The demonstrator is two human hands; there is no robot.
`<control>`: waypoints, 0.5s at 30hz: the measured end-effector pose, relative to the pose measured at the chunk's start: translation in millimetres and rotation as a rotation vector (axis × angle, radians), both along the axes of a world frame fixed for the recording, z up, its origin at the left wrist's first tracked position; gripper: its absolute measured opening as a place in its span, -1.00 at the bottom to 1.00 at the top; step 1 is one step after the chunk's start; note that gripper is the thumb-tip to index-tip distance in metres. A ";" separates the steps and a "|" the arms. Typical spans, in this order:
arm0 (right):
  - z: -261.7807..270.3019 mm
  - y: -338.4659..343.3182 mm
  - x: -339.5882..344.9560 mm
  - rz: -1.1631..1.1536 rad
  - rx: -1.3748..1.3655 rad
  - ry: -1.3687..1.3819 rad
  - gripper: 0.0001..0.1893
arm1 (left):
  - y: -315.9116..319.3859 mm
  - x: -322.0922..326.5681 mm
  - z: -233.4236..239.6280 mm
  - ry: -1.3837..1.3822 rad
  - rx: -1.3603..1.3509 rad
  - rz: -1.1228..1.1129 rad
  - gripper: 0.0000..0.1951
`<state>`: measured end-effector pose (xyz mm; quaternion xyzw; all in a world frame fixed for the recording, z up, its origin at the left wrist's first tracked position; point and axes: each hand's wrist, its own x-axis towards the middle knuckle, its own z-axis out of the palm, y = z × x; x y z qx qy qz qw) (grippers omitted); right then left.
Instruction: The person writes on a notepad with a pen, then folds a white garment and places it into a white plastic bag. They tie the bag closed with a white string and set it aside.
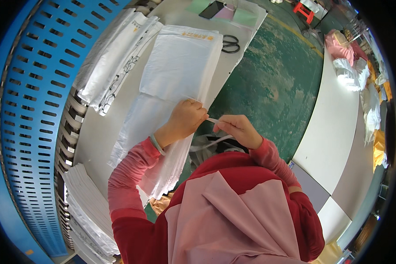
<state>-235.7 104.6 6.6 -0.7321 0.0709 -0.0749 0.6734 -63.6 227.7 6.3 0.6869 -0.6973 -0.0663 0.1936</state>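
A stack of white plastic bags (pixel 181 62), bearing orange print at its far end, lies lengthwise on the table before me. It narrows to a crease near its middle, where my left hand (pixel 187 118) rests with its fingers curled. A thin white strip (pixel 212 120) runs taut from the left fingers to my right hand (pixel 239 130), over the table's near edge. The right thumb and fingers pinch that strip, and its loose, blurred tail hangs below toward my lap. Black-handled scissors (pixel 230 44) lie beside the stack's far end, their blades hidden under it.
Another pile of white bags (pixel 118 59) with black floral print lies left, alongside a blue slotted panel (pixel 39 85). More stacked bags (pixel 89 201) sit lower left. A phone (pixel 212 9) lies at the table's far end. Green floor (pixel 270 79) separates this table from a white one (pixel 330 125).
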 end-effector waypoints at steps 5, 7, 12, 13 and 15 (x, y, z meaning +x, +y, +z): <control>16.6 -8.0 13.7 0.023 -0.048 -0.013 -0.82 | -0.1 5.1 -0.7 -0.200 0.061 -0.087 -0.89; 18.0 -4.1 18.1 0.036 -0.075 -0.056 -0.83 | -0.9 3.3 2.0 -0.179 0.081 -0.072 -0.90; 18.0 8.0 29.7 0.068 -0.410 -0.305 -0.83 | -7.9 1.0 9.8 -0.133 0.126 -0.119 -0.93; 22.3 7.5 33.4 -0.040 -0.494 -0.291 -0.83 | -6.5 1.7 0.5 -0.046 0.041 -0.061 -0.92; 15.6 2.6 38.9 -0.186 -0.608 -0.266 -0.86 | -7.7 -1.2 -1.0 0.013 -0.059 -0.039 -0.91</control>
